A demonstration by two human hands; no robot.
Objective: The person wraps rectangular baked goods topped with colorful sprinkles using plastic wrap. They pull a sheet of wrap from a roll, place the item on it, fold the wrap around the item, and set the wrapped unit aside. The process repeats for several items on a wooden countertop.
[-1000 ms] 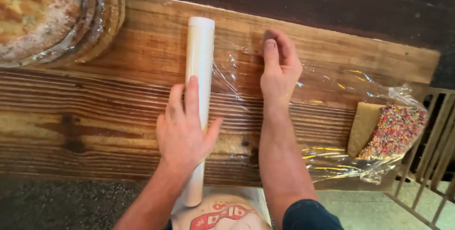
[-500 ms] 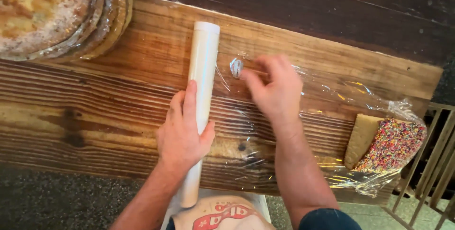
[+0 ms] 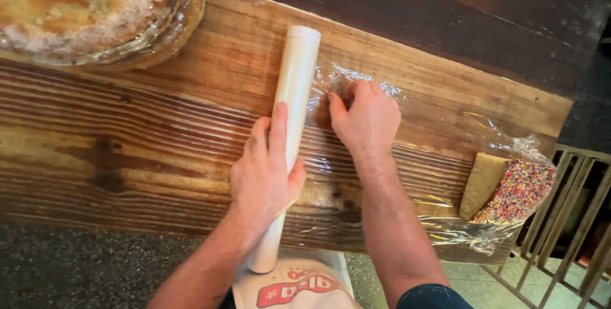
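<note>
The left hand lies palm-down on the white roll of cling film, fingers laid along it and pressing it onto the wooden counter. The right hand pinches the clear film sheet just beside the roll, fingertips bunched on it. The sheet runs rightward to a sprinkle-topped slice. A wrapped round cake sits far left.

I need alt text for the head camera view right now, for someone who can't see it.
Seen from above, a left hand presses on a white roll of cling film on a wooden table while the right hand pinches the film sheet beside it. A sprinkle-topped bar lies at the sheet's far right end.
</note>
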